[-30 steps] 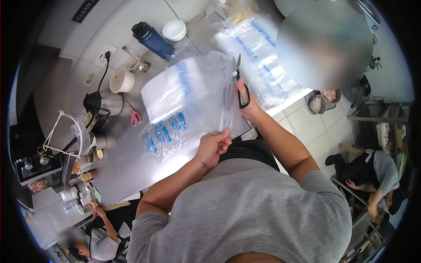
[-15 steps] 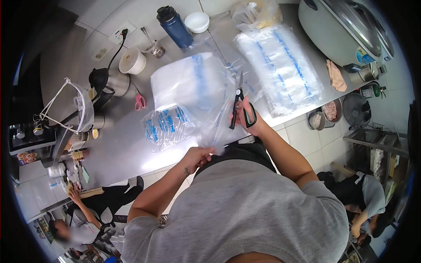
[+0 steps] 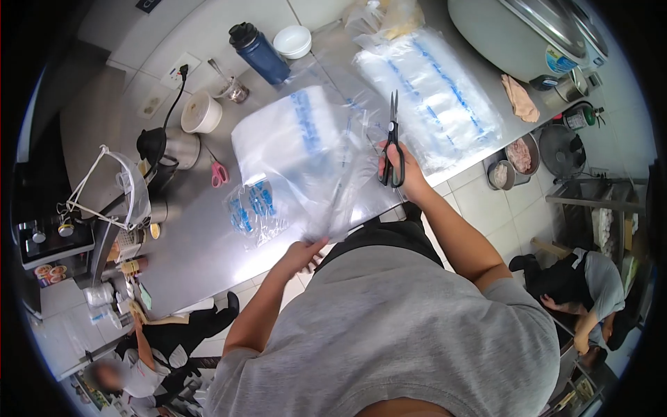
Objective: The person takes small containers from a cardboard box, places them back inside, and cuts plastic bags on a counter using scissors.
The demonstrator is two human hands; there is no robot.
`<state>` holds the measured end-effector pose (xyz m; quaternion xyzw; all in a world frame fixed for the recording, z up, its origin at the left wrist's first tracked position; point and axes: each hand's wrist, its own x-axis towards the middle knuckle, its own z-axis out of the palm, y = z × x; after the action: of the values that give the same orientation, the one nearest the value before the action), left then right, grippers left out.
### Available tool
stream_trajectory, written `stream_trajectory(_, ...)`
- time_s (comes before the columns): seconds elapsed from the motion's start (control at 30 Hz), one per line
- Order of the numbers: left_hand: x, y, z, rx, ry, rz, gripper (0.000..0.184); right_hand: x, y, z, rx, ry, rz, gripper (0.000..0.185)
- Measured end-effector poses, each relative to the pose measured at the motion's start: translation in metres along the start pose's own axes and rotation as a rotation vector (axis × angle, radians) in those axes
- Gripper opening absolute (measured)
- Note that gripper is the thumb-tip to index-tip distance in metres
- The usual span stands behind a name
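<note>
My right hand (image 3: pixel 405 172) holds black-handled scissors (image 3: pixel 393 149) with the blades pointing away from me and nearly closed. My left hand (image 3: pixel 304 255) pinches the near edge of a clear plastic bag (image 3: pixel 332 201) at the table's front edge. The plastic spreads over a folded white stack with blue print (image 3: pixel 281 132). A smaller clear packet with blue print (image 3: pixel 253 208) lies left of it. Farther right is a long stack of clear bags with blue stripes (image 3: pixel 434 101).
Along the back stand a blue bottle (image 3: pixel 260 55), white bowls (image 3: pixel 292 43), a tub (image 3: pixel 201 113) and a kettle (image 3: pixel 180 148). Pink scissors (image 3: pixel 219 174) lie at left, a cloth (image 3: pixel 520 99) and a large cooker (image 3: pixel 517 35) at right. Two other people are at lower left and right.
The scissors' blades have come closer together, and the scissors stand more upright. My left hand has drawn the bag's edge down and left since the first frame. The view has shifted.
</note>
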<state>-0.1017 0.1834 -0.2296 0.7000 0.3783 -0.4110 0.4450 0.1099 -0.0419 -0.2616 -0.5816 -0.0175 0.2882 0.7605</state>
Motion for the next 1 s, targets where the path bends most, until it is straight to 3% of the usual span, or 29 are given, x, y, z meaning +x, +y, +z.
stream_trajectory(0.07,-0.026,0.031,-0.027,0.686,0.074,0.097,0.054,-0.009,-0.005,-0.01,-0.117,-0.038,-0.02,0.055)
stream_trajectory(0.13,-0.049,0.072,-0.026,0.725,0.439,0.54,0.046,-0.024,-0.012,-0.018,-0.163,-0.144,0.059,0.066)
stream_trajectory(0.2,-0.039,0.122,-0.009,0.421,0.571,0.932,0.035,-0.032,-0.015,-0.02,-0.096,-0.256,0.152,0.069)
stream_trajectory(0.27,0.019,0.151,0.005,0.338,0.767,1.198,0.026,-0.038,-0.009,-0.017,-0.093,-0.268,0.198,0.073)
stream_trajectory(0.37,0.111,0.153,0.008,0.325,0.811,1.113,0.021,-0.049,0.001,-0.015,-0.02,-0.281,0.214,0.068)
stream_trajectory(0.43,0.138,0.15,0.005,0.266,0.785,1.055,0.018,-0.054,0.0,-0.015,-0.021,-0.301,0.272,0.079)
stream_trajectory(0.77,0.115,0.15,-0.004,0.118,0.722,1.042,0.014,-0.049,0.017,-0.01,0.098,-0.419,0.432,0.084)
stream_trajectory(1.0,0.1,0.151,-0.003,0.093,0.708,1.062,0.014,-0.02,0.019,-0.003,0.096,-0.417,0.299,0.085)
